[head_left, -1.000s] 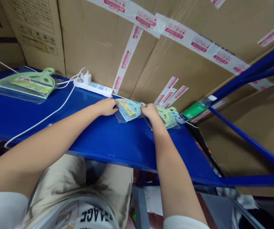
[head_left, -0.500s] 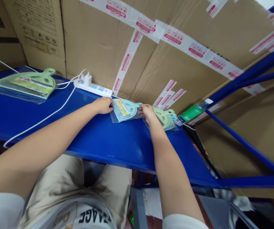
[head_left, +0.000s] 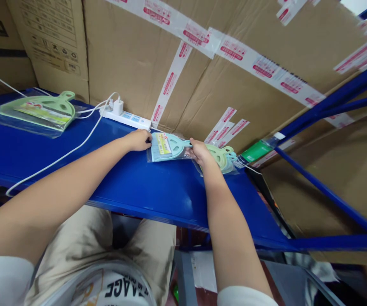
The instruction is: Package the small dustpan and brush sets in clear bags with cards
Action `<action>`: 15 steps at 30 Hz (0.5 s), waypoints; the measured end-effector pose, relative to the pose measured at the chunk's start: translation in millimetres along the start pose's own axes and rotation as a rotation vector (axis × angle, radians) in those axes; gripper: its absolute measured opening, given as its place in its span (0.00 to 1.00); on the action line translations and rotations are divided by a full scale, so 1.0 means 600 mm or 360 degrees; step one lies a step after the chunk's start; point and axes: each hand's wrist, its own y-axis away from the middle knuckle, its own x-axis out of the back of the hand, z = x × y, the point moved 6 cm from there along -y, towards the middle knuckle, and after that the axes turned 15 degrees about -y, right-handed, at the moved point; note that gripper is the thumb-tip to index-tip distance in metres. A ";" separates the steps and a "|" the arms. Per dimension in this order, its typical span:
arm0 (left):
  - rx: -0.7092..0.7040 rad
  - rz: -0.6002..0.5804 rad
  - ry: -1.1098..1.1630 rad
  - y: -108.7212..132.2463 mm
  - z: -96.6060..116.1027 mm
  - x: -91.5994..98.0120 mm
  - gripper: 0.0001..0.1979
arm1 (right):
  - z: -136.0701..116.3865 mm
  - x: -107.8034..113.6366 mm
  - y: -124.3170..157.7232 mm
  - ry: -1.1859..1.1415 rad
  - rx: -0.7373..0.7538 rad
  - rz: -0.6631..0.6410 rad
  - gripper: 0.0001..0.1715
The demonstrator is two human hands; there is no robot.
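Bare arms stretched forward, hands apart, fingers curled

Likely a storeroom or warehouse — taped cardboard boxes stand beyond the fingers, a blue shelf beneath them, blue rack braces to their right.

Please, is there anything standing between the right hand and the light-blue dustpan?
Nothing visible stands between them, except perhaps clear plastic wrapping. The right hand holds the handle end of the light-blue dustpan; the nearer green dustpan lies on the hand's other side.
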 end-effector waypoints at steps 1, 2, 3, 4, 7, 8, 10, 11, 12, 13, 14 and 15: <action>0.0044 0.0020 0.0041 0.000 -0.002 0.003 0.19 | -0.002 0.001 0.002 -0.0019 -0.0004 0.0031 0.20; 0.0107 0.0059 0.0094 0.000 -0.006 0.008 0.19 | -0.004 0.002 0.004 -0.0031 -0.0025 0.0069 0.21; 0.0179 0.0111 0.0165 0.000 -0.011 0.013 0.19 | -0.007 0.004 0.006 -0.0042 -0.0043 0.0105 0.22; 0.0249 0.0162 0.0254 0.000 -0.016 0.017 0.19 | -0.012 0.006 0.008 -0.0068 -0.0023 0.0116 0.23; 0.0393 0.0236 0.0621 0.000 -0.027 0.023 0.19 | -0.025 0.010 0.009 -0.0144 0.0065 0.0150 0.23; 0.0426 0.0230 0.0755 0.000 -0.028 0.023 0.18 | -0.027 0.012 0.008 -0.0169 0.0094 0.0154 0.23; 0.0478 0.0203 0.0998 0.001 -0.028 0.021 0.16 | -0.029 0.013 0.004 -0.0209 0.0138 0.0154 0.23; 0.0494 0.0183 0.1100 0.003 -0.026 0.019 0.16 | -0.029 0.012 0.002 -0.0222 0.0154 0.0147 0.23; 0.0502 0.0160 0.1185 0.005 -0.024 0.018 0.16 | -0.028 0.012 -0.001 -0.0232 0.0167 0.0134 0.23; 0.0504 0.0140 0.1253 0.006 -0.021 0.018 0.16 | -0.027 0.011 -0.004 -0.0241 0.0182 0.0117 0.22; 0.0507 0.0126 0.1303 0.007 -0.019 0.017 0.16 | -0.026 0.010 -0.007 -0.0249 0.0200 0.0100 0.22; 0.0511 0.0117 0.1340 0.008 -0.018 0.017 0.16 | -0.026 0.009 -0.009 -0.0255 0.0220 0.0088 0.22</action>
